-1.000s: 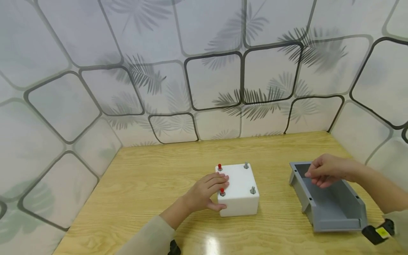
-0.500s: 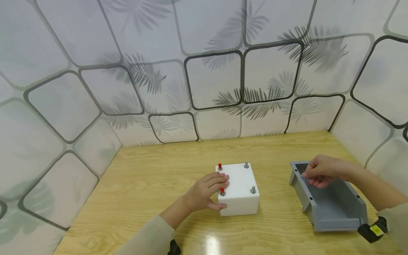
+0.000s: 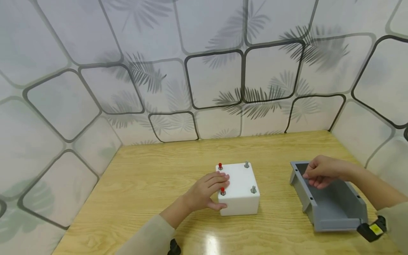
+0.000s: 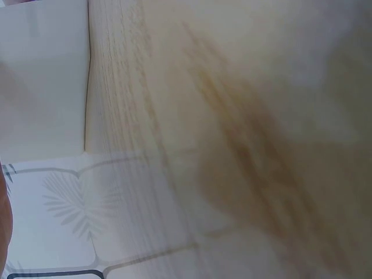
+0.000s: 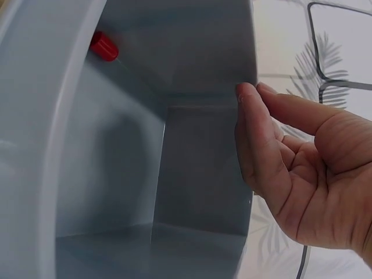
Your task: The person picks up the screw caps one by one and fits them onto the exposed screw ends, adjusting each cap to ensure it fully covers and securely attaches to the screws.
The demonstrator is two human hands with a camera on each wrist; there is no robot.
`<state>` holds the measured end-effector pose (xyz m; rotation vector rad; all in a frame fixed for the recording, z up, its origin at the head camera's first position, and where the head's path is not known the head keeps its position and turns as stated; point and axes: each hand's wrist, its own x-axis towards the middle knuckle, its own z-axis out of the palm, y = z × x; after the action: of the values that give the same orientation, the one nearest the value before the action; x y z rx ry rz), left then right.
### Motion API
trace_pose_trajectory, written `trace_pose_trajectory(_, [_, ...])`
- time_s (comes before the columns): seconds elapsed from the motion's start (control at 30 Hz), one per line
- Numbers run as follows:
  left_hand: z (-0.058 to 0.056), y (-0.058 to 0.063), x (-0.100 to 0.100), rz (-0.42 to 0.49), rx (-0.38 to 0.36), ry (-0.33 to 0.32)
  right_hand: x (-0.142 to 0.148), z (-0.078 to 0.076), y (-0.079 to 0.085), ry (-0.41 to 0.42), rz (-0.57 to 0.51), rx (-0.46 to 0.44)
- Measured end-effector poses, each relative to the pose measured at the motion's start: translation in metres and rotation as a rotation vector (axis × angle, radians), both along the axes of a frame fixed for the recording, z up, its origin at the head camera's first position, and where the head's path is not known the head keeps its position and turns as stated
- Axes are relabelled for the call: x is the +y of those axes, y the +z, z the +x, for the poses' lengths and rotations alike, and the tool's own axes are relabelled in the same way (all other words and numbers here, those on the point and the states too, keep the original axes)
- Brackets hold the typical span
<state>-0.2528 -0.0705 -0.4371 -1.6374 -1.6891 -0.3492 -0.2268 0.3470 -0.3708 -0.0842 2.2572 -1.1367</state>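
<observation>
A white box (image 3: 239, 182) stands on the table, with metal bolts sticking up at the corners of its top. On its left side, the far bolt wears a red cap (image 3: 220, 165) and the near one another; both right bolts are bare metal. My left hand (image 3: 204, 193) rests on the box, straight fingers across the top and thumb at the front face. Over the far part of a grey bin (image 3: 338, 224), my right hand (image 3: 328, 171) has curled fingers and thumb tip by the index tip; nothing shows between them. Inside the bin lies a loose red cap (image 5: 104, 46).
The wooden table (image 3: 159, 177) runs back to a patterned wall covering (image 3: 216, 81), which also closes off the left and right sides. The bin stands to the right of the box, its low front lip towards me.
My right hand has shifted slightly left over the bin, then stayed almost still. The left hand and the white box have kept their places.
</observation>
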Motion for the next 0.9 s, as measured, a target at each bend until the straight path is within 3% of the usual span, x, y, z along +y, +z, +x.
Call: trace_pose_trajectory(0.9, [-0.001, -0.001, 0.000, -0.002, -0.006, 0.007, -0.011, -0.002, -0.029, 0.009, 0.133, 0.024])
